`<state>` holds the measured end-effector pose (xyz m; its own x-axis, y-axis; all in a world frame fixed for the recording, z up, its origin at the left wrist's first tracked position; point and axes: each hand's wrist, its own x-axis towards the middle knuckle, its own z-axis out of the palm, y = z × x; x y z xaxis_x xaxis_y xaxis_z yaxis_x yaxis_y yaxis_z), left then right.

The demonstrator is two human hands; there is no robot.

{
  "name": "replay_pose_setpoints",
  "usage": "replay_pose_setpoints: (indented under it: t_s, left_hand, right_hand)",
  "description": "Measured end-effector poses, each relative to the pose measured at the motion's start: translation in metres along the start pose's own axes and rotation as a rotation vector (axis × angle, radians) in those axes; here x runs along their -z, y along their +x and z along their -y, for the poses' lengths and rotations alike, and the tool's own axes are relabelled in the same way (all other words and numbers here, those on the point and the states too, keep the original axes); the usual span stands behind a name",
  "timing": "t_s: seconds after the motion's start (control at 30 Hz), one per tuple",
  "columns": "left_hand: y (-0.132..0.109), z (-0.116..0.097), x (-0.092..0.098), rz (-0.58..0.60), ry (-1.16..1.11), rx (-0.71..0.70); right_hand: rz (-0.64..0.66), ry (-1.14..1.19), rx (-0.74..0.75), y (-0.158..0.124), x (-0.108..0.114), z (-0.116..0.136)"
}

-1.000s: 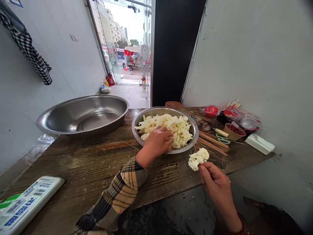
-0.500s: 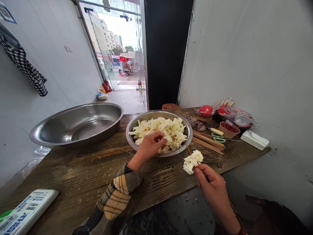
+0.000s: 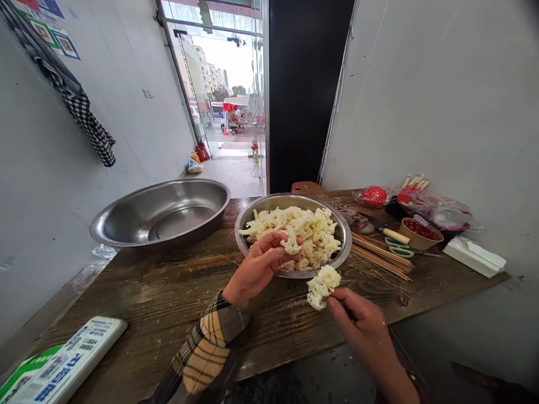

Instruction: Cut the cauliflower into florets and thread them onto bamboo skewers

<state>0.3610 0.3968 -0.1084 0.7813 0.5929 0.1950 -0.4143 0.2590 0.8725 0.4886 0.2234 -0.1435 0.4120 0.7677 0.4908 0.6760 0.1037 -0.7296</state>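
My left hand [image 3: 256,268] pinches a small cauliflower floret [image 3: 291,242] over the near rim of a steel bowl [image 3: 346,242]. Inside the bowl lies a heap of cauliflower florets [image 3: 314,230]. Lower right, my right hand [image 3: 365,321] grips a wooden skewer [image 3: 310,262] carrying cauliflower pieces [image 3: 323,285]. The skewer's thin tip points up and left toward the bowl; its lower end is hidden by my fingers. The two hands are apart, the held floret close to the skewer's tip.
A large steel basin [image 3: 164,231] stands left of the bowl. Loose skewers [image 3: 383,255], green-handled scissors [image 3: 399,248], a wooden-handled knife [image 3: 396,235], a tub of red bits [image 3: 421,233] and a tissue pack [image 3: 475,255] lie right. A white-and-green box [image 3: 71,356] sits front left.
My left hand has lifted a floret off the heap and turned palm upward. My right hand has brought the skewer left, closer to the bowl. The camera view has shifted slightly left.
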Motion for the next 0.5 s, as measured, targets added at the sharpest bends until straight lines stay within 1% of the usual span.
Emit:
replay_pose_setpoints:
  t_s: [0.17, 0.23, 0.37, 0.5]
  left_hand:
    - [-0.0042, 0.0032, 0.0011, -0.031, 0.203, -0.033]
    - [-0.0045, 0.0046, 0.0024, -0.023, 0.259, -0.038]
    - [-0.0046, 0.0062, 0.0056, -0.028, 0.277, -0.008]
    - [-0.0061, 0.0049, 0.0048, -0.024, 0.252, -0.001]
  right_hand:
    - [0.018, -0.026, 0.007, 0.0002, -0.0045, -0.0014]
    - [0.035, -0.029, 0.004, -0.0001, -0.0054, -0.0033]
    - [0.069, -0.026, -0.005, 0.0014, -0.0066, -0.0061]
    - [0.054, -0.026, -0.007, 0.0046, -0.0077, -0.0038]
